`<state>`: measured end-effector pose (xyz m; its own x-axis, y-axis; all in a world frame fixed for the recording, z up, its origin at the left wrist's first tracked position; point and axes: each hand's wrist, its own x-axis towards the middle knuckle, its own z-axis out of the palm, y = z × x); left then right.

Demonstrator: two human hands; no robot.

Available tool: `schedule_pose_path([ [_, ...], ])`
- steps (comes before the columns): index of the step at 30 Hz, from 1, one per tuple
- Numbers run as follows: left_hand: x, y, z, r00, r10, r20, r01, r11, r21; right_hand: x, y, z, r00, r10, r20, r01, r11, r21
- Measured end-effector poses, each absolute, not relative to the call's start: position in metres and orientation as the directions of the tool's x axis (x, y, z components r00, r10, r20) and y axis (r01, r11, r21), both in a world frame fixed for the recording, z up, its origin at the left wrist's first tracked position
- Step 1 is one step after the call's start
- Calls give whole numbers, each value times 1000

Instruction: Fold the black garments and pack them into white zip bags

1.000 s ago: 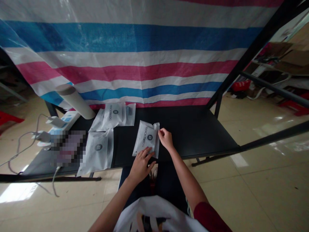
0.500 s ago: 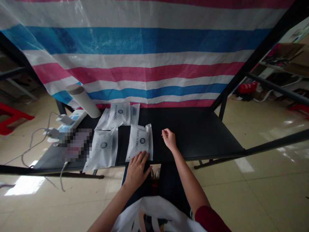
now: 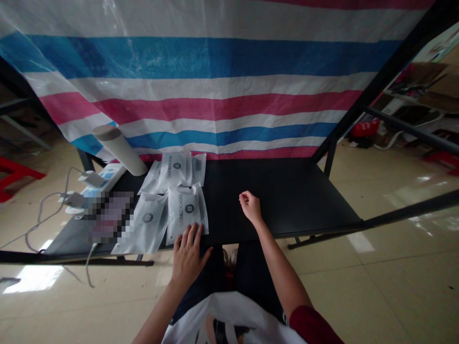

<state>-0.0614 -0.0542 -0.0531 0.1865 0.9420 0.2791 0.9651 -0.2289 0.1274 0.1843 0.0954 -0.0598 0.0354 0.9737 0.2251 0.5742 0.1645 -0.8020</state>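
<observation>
Head camera: white ROCKBROS pouch (image 3: pixel 185 210) lies on a black table (image 3: pixel 287 186) beside other pouches (image 3: pixel 175 169), left hand (image 3: pixel 189 258) spread on its lower edge; right hand (image 3: pixel 250 206), fingertips pressed together around nothing, sits well apart.

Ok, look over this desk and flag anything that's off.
The white Rockbros pouch at the left hand lies askew, its side against the next pouch, not squared to the desk edge.
</observation>
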Motion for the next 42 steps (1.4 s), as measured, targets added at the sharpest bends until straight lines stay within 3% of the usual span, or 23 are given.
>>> schedule_pose_path([
  [4, -60, -56, -58, 181, 943, 280, 965, -225, 132, 176, 87, -55, -121, 954, 273, 808, 255, -532],
  [7, -60, -57, -62, 185, 941, 284, 966, -227, 125, 169, 81, -56, -233, 956, 180, 890, 284, -357],
  [17, -59, -58, -67, 178, 940, 290, 964, -226, 141, 159, 99, -57, -272, 962, 24, 923, 268, -275],
  [21, -62, -58, -69, 206, 931, 301, 963, -247, 108, 130, 133, -45, -285, 958, 39, 908, 283, -308],
  [25, -63, -60, -70, 205, 921, 332, 967, -243, 76, 74, 181, -12, -166, 980, 111, 866, 199, -460],
  [29, -62, -60, -71, 195, 918, 346, 970, -232, 68, 23, 222, 16, -195, 960, -202, 844, 60, -533],
  [32, -60, -61, -70, 175, 925, 336, 973, -215, 84, 5, 238, 18, -207, 932, -296, 827, 5, -563],
  [42, -61, -62, -72, 176, 923, 341, 974, -214, 75, -15, 230, 21, -213, 964, -157, 526, -22, -850],
])
